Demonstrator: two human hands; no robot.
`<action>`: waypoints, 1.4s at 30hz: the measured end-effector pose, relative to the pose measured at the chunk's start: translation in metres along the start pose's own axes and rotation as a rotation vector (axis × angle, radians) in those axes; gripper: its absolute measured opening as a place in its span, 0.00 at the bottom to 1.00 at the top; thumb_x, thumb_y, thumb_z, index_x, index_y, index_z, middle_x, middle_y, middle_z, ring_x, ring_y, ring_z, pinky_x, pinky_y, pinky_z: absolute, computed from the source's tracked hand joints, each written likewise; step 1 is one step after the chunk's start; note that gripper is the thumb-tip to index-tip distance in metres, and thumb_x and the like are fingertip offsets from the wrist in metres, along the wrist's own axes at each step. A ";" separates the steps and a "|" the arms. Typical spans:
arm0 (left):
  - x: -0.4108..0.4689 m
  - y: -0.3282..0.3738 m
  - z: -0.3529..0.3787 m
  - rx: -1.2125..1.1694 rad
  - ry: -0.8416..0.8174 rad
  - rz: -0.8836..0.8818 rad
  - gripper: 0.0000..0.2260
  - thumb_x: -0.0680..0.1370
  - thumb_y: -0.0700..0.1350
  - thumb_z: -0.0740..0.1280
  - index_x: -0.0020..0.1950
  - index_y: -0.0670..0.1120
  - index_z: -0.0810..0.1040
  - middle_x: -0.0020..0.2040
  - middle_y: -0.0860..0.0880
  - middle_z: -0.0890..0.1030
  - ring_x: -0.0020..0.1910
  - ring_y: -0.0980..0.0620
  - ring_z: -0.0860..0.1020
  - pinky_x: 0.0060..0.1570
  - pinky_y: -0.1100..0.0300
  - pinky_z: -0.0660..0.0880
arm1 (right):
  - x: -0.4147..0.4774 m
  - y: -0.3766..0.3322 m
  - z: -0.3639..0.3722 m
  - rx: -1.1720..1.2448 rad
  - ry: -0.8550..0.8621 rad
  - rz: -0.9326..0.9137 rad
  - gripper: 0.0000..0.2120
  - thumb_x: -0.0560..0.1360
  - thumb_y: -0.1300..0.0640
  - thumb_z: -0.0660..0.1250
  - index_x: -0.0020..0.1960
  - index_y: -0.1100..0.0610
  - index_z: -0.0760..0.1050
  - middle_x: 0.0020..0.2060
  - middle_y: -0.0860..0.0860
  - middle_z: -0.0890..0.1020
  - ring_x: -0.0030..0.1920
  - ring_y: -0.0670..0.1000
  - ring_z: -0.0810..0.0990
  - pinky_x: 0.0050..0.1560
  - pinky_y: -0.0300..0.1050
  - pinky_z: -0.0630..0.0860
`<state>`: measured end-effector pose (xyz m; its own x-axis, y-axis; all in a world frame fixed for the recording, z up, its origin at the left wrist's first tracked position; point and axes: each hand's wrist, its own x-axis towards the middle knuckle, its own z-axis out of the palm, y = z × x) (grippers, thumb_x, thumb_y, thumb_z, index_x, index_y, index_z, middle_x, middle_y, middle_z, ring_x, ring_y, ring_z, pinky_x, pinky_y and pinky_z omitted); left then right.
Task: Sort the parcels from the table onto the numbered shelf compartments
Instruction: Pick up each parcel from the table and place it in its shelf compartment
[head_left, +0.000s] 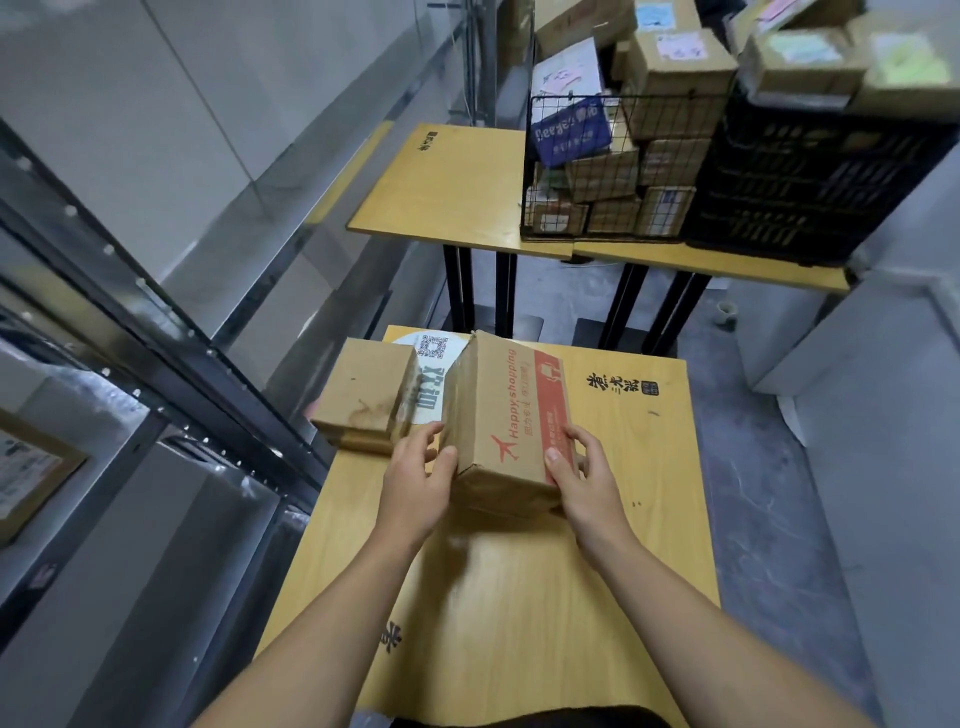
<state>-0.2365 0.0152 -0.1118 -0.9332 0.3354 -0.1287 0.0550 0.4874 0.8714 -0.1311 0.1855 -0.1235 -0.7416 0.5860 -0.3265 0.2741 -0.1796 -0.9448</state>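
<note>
**1. Hands.**
- left hand (415, 475): curled on the near-left corner of the printed box (506, 415). Thumb on the top edge, fingers down the left side.
- right hand (582, 475): curled on the near-right edge. Thumb on the red panel, fingers wrapped round the right side.
- Both are holding the box. Forearms reach in from the bottom of the frame.

**2. Printed box.** Brown cardboard, oblong. Top face has red "Happyshopping" lettering w/ a plane logo and a red panel. It sits over the middle of the near table (519, 597), long axis running away from the person, slightly tilted. Can't tell if the base touches the tabletop; there's a blurred shadow under the near end.

**3. Small box** (363, 387). Plain brown, stained. At the far-left corner of the near table, just beside the printed box's left side. Sits on a flat parcel (358, 441).

**4. Near table.** Yellow wood top w/ black printed characters. A round white sticker (434, 347) w/ QR code is partly covered by the boxes.

**5. Rack** (156, 332). On the left, dark metal frame. One labelled parcel (31, 467) is on a shelf at the frame edge. Compartment nos. not legible.

**6. Far tables** (447, 192). Same yellow tops, black legs.
- wire basket (597, 171): full of cardboard parcels.
- black crate (810, 182): touching the basket on its right, more boxes piled on top.
- cup (724, 312): on the floor near the right-hand legs.
</note>
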 end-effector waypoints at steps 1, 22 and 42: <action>-0.003 0.000 0.002 -0.047 -0.011 -0.017 0.16 0.81 0.47 0.62 0.70 0.52 0.72 0.63 0.52 0.73 0.58 0.58 0.74 0.55 0.62 0.70 | -0.002 0.000 -0.003 0.014 -0.010 -0.002 0.17 0.82 0.53 0.64 0.69 0.42 0.67 0.64 0.49 0.77 0.60 0.47 0.79 0.54 0.45 0.82; -0.055 0.008 0.015 -0.058 0.026 0.112 0.19 0.76 0.43 0.71 0.64 0.59 0.74 0.60 0.58 0.73 0.56 0.69 0.72 0.53 0.72 0.72 | -0.028 0.002 -0.027 -0.047 -0.227 0.113 0.15 0.82 0.45 0.62 0.68 0.41 0.72 0.61 0.40 0.76 0.55 0.36 0.75 0.52 0.44 0.74; -0.061 -0.026 0.025 -0.132 0.056 -0.130 0.15 0.79 0.48 0.68 0.65 0.55 0.75 0.61 0.55 0.75 0.58 0.59 0.75 0.56 0.57 0.74 | -0.029 0.029 -0.041 0.331 -0.218 0.230 0.19 0.82 0.58 0.64 0.66 0.39 0.68 0.57 0.53 0.84 0.56 0.59 0.82 0.57 0.71 0.77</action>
<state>-0.1723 0.0023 -0.1381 -0.9480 0.2294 -0.2205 -0.1106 0.4122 0.9044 -0.0766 0.1955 -0.1401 -0.8059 0.3276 -0.4931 0.2625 -0.5488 -0.7936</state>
